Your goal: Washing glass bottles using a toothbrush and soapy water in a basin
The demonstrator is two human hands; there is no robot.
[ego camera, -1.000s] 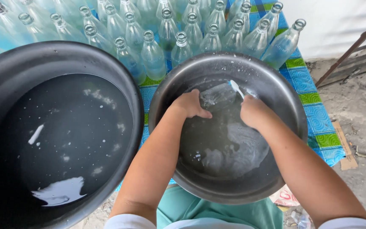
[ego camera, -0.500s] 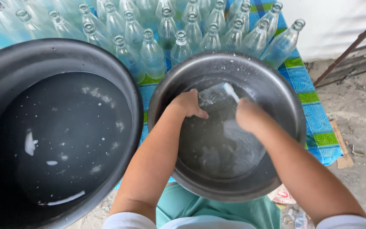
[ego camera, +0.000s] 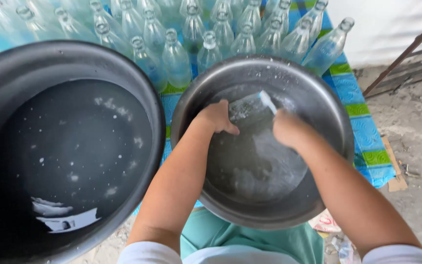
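**Me:** Hand on the left was curled round a clear glass bottle lying half under the cloudy water in the metal basin. My right hand was closed on a brush with a white handle, its tip showing above the bottle's side.

**Friend:** How did you do that step properly?

**Me:** As I judged it, the bottle had to be kept low in the water and gripped firmly, since wet glass slips. Short strokes along the side, turning it bit by bit, seemed best.

**Friend:** And how many of each thing were there?

**Me:** From the head view, two basins: the metal one under my hands and a big dark tub just beside it on my left, holding water flecked with suds. One brush, one bottle in the wash. The upright clean bottles stood packed behind both basins on the blue and green cloth over the table. I could make out roughly twenty, but the rows ran past the frame, so I could not count them all.
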